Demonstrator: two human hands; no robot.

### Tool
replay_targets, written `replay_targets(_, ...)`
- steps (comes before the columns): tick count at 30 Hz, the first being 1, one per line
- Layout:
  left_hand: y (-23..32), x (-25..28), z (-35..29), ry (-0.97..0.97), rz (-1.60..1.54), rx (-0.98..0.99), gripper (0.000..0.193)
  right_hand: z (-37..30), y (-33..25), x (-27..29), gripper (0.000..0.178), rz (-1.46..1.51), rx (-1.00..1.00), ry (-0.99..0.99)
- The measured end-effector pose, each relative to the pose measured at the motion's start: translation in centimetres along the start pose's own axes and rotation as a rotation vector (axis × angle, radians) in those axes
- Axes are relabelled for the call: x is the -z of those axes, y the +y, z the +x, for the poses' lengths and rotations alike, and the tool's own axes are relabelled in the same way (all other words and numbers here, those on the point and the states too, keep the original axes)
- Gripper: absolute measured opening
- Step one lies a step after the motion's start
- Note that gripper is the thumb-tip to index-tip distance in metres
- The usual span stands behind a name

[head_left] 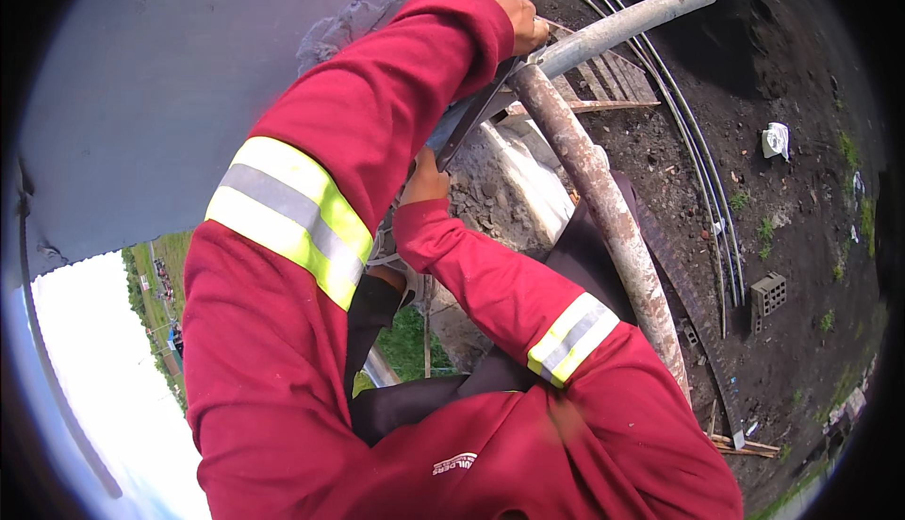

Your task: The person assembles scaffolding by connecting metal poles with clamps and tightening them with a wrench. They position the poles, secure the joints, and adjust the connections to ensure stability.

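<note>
My left hand [514, 18] reaches up beside the joint of two scaffold pipes, fingers curled. What lies inside its grip is hidden. Lower down, my right hand [426, 183] is closed at the near end of a long, flat, dark-edged tool [471, 122] with a bluish face. The tool slants up from there toward my left hand; its exact kind does not show. A grey pipe [627, 30] and a rust-stained, plaster-spotted pipe [589, 166] meet just right of my left hand.
A grey plastered wall [179, 96] fills the upper left. Below my hands lies rough rubble [495, 185]. On the dark ground to the right are long thin rods [698, 152], a hollow block [768, 294], a white bag [776, 141] and a slatted wooden piece [617, 77].
</note>
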State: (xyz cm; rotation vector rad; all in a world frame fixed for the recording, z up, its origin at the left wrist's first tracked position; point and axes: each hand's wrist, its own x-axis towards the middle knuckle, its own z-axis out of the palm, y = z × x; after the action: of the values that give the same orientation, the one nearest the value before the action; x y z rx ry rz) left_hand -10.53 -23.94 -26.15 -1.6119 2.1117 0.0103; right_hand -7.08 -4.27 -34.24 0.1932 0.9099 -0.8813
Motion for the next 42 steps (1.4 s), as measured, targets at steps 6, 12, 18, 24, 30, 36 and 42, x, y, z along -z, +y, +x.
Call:
replay_targets(6,1.1,-1.4,0.0,0.187,-0.061,0.098,0.052,0.4,-2.0,3.7,0.022,-0.584,0.293,-0.328)
replay_targets(12,0.0,-2.5,1.2,0.197,-0.035,-0.025,0.052,-5.0,-24.2,10.6,0.025,-0.881,-0.583,-0.224)
replay_targets(18,-0.3,-2.0,0.7,0.169,-0.068,-0.043,0.054,-6.1,-33.5,6.1,0.032,-1.457,-0.322,-0.194)
replay_targets(24,0.0,-1.3,0.3,0.150,-0.114,-0.017,0.052,-5.0,-29.6,10.9,0.038,-1.131,-0.252,-0.224)
replay_targets(30,-0.3,-1.9,1.0,0.247,-0.106,-0.090,0.048,-7.5,-19.3,8.1,0.038,-0.542,-0.457,-0.056)
replay_targets(36,0.8,-0.3,1.1,0.128,0.017,0.015,0.058,-4.7,-6.1,4.5,0.031,-0.182,-0.241,-0.020)
replay_targets(42,0.5,-1.0,0.0,0.125,-0.055,0.070,0.061,-3.5,-6.1,5.5,0.032,-0.302,-0.270,-0.050)
